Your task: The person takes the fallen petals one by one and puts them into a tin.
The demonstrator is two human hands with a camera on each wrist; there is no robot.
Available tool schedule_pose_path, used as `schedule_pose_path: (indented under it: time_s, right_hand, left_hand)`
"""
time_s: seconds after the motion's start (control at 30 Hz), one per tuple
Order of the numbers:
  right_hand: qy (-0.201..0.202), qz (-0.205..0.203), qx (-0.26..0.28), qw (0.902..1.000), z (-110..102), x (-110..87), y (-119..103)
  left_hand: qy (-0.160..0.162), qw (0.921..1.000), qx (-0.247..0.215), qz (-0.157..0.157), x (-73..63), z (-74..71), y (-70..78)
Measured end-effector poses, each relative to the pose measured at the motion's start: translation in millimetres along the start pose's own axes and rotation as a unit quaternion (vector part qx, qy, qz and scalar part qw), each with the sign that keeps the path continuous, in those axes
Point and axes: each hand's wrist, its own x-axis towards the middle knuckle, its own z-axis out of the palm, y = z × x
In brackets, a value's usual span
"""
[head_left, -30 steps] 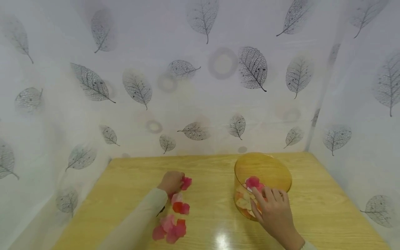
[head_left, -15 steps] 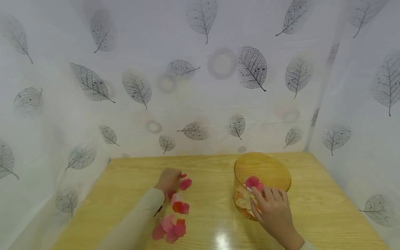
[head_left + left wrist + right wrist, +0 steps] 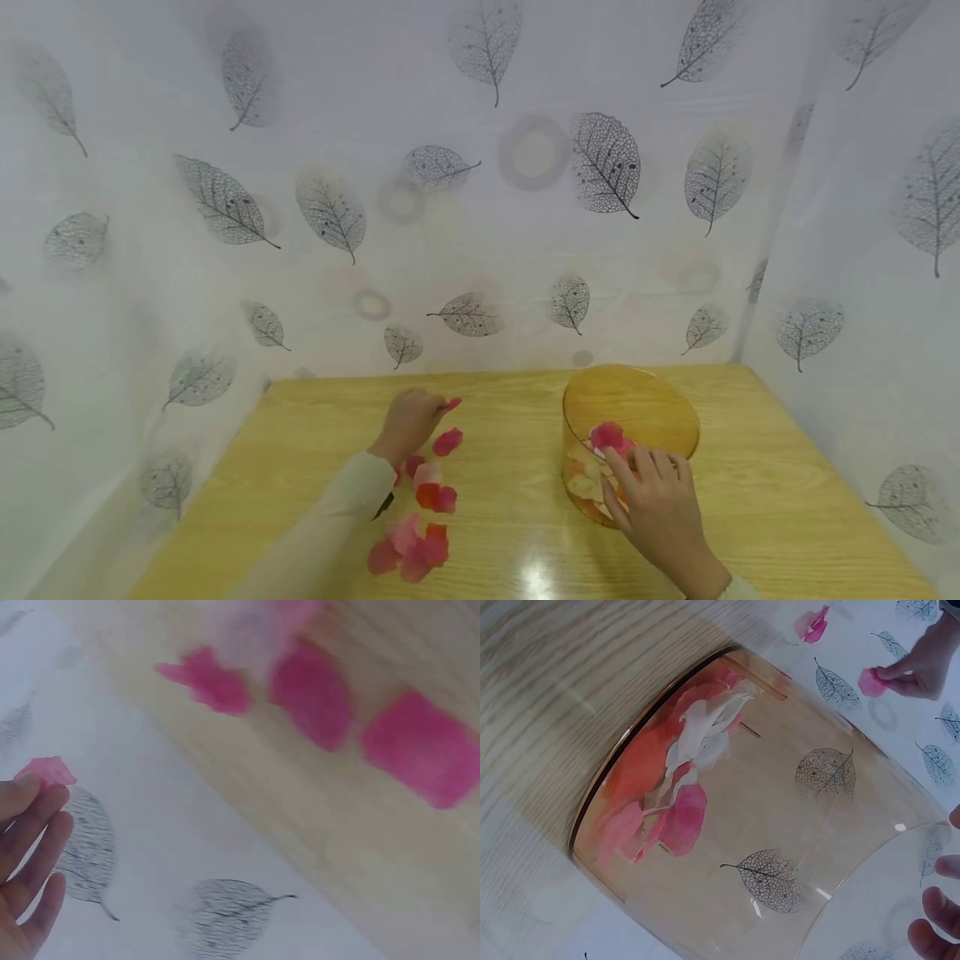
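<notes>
Between thumb and fingertips my left hand (image 3: 408, 423) pinches a pink petal (image 3: 452, 403), raised above the tabletop. The left wrist view shows the same pink petal (image 3: 49, 770) with the other fingers fanned loosely below it. Beneath that arm lie pink petals (image 3: 408, 546), a red petal (image 3: 428, 497) and a lone pink petal (image 3: 447, 442). My right hand (image 3: 663, 517) rests at the near rim of a clear amber container (image 3: 573, 417), its fingers relaxed and spread. Red, pink and white petals (image 3: 682, 817) lie inside the container; how firmly the right fingers touch it is unclear.
The wooden table (image 3: 510, 483) runs back to a pale wall covering (image 3: 480, 250) printed with leaf skeletons. More of this covering hangs at both sides. A small dark object (image 3: 384, 505) shows at the left sleeve, partly hidden.
The left hand has lifted slightly up and away from the lone pink petal, now with a pinched petal showing at its fingertips. The right hand and container stay where they were.
</notes>
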Motion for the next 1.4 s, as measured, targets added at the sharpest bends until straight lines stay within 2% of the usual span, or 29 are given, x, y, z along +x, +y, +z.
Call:
schedule_pose_path:
  time_s: [0.17,0.23,0.37,0.6,0.83,1.03,1.2,1.3,1.4]
  right_hand:
    - [0.007,-0.002,0.001,1.0000,0.0,0.3,0.5]
    - [0.013,-0.004,0.003,0.9999,0.0,0.7,0.6]
    - [0.020,-0.008,0.008,0.9997,0.1,1.3,0.3]
    - [-0.001,0.001,0.002,1.0000,-0.4,-0.6,0.2]
    - [-0.002,-0.001,0.003,1.0000,-0.7,-0.1,0.8]
    - [-0.002,-0.001,0.000,1.0000,-0.4,-0.1,1.3]
    - [-0.005,-0.002,-0.005,1.0000,-0.9,0.2,1.0]
    - [-0.003,-0.003,-0.005,1.0000,-0.6,0.3,1.0]
    - [0.003,-0.006,-0.006,1.0000,-0.1,0.3,1.0]
  left_hand:
    - [0.057,0.9969,-0.012,0.052,19.6,-12.9,29.7]
    - [0.074,0.9951,-0.016,0.065,27.5,-16.3,43.5]
    - [0.092,0.9917,-0.025,0.086,42.9,-24.2,73.0]
    - [0.091,0.9846,-0.026,0.147,65.4,-41.4,122.6]
    - [0.046,0.9819,-0.015,0.183,78.7,-43.1,157.9]
    - [0.006,0.9810,0.009,0.194,83.2,-38.9,173.1]
    - [-0.039,0.9803,0.006,0.193,81.8,-37.9,175.3]
    - [-0.048,0.9809,-0.003,0.189,79.6,-37.2,172.0]
    - [-0.040,0.9821,-0.012,0.184,77.0,-37.7,165.7]
